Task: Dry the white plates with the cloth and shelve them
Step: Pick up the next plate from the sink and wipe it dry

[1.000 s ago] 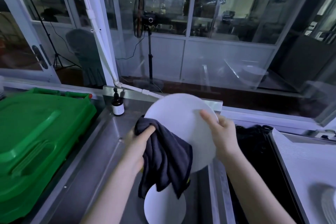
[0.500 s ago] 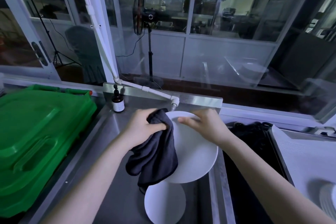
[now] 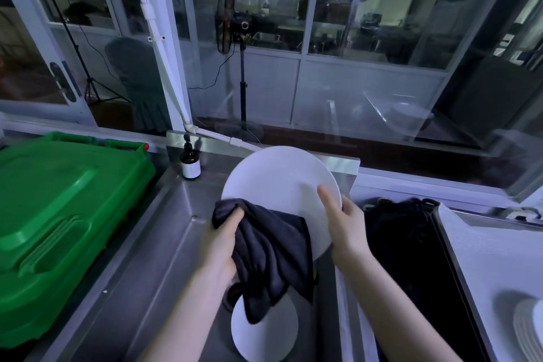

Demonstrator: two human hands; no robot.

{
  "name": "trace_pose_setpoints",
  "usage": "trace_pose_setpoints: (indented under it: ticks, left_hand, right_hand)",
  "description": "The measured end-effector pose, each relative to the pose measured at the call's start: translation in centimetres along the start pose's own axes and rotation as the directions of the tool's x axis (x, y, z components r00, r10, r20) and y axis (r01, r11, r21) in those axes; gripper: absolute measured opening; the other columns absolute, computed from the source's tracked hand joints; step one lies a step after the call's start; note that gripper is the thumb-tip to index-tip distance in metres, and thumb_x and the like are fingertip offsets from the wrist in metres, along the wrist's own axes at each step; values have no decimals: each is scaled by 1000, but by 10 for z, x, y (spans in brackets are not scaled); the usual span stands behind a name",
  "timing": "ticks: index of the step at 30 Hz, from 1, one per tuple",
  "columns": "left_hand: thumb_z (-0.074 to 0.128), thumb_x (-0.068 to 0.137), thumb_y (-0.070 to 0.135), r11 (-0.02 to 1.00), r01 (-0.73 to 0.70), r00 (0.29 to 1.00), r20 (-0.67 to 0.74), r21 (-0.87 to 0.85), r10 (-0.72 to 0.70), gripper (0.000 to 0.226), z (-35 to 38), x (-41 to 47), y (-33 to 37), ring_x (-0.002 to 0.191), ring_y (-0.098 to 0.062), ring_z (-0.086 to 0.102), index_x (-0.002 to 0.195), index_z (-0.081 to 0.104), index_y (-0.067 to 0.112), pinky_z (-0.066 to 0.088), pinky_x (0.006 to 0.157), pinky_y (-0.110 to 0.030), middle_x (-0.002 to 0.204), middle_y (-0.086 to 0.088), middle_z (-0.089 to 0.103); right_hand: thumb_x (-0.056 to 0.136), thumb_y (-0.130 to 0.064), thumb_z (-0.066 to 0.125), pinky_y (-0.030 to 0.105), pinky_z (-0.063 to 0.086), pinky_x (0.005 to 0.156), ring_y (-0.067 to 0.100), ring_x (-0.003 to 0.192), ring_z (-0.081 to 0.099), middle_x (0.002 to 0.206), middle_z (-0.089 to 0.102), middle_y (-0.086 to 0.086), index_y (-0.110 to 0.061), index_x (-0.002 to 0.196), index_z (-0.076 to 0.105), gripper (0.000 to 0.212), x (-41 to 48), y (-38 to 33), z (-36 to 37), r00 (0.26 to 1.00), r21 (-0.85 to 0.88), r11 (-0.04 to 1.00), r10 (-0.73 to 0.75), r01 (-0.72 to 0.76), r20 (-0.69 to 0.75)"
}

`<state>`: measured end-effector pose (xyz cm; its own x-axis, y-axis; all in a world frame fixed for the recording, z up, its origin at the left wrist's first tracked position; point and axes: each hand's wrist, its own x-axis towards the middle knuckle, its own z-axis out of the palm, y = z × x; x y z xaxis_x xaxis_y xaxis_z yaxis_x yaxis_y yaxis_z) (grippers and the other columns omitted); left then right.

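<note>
Okay, my right hand (image 3: 343, 220) pinches the plate (image 3: 279, 182) by its rim, left hand (image 3: 223, 241) clutches cloth (image 3: 273, 250) against it; a slick rim could slip and drop it onto the lower plate (image 3: 264, 335) beneath.

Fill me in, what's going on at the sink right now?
A person is drying a white plate over the steel sink. The right grip holds the plate by its right edge, tilted up toward the camera, while the left grip holds a dark cloth bunched against the plate's lower left. A second white plate lies in the sink below, not yet picked up. More stacked plates sit at the far right.
</note>
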<state>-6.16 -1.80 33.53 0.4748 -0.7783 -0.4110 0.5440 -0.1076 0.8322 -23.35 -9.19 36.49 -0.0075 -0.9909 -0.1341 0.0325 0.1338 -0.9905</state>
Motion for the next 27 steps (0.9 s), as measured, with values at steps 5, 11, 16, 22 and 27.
trace_pose_setpoints:
  ticks: [5, 11, 16, 22, 27]
  left_hand:
    - [77, 75, 18, 894, -325, 943, 173, 309, 283, 11, -10, 8, 30, 85, -18, 73, 84, 75, 24, 55, 73, -29, 84, -1, 77]
    - [76, 56, 36, 818, -414, 890, 364, 398, 273, 30, -6, 9, 48, 86, -13, 72, 86, 74, 32, 56, 72, -23, 89, 1, 77]
    - [71, 87, 22, 994, -80, 997, -5, 74, 80, 6, -2, 12, 14, 74, -17, 73, 85, 71, 16, 54, 64, -27, 78, -1, 75]
    - [64, 93, 16, 999, 0, 990, -143, -50, -7, 8, -1, 9, 1, 68, -16, 65, 88, 59, 19, 50, 56, -29, 79, -1, 67]
    - [66, 91, 16, 995, -33, 993, -114, 89, 43, 6, -24, 21, 24, 73, -21, 65, 92, 60, 17, 52, 63, -33, 87, -7, 66]
  right_hand:
    - [85, -39, 77, 17, 48, 68, 2, 75, 65, 81, 74, -10, -25, 86, 74, 15, 24, -48, -20, 851, -342, 839, -240, 424, 467]
    - [87, -42, 73, 26, 33, 56, 5, 56, 41, 57, 47, -12, -22, 63, 67, 32, 24, -52, -11, 790, -411, 744, -251, 527, 559]
    - [88, -34, 74, 33, 33, 63, 16, 66, 42, 69, 46, 6, -7, 68, 58, 37, 11, -27, 7, 987, 29, 988, -156, 154, 43]
    - [93, -37, 66, 27, 43, 63, 12, 72, 49, 75, 54, 0, -1, 86, 62, 37, -2, 7, 14, 999, -8, 1000, -29, 28, -26]
    - [79, -47, 76, 16, 40, 107, -5, 130, 50, 144, 53, -17, -25, 144, 52, 73, -7, -5, -36, 758, -374, 668, -485, 643, 437]
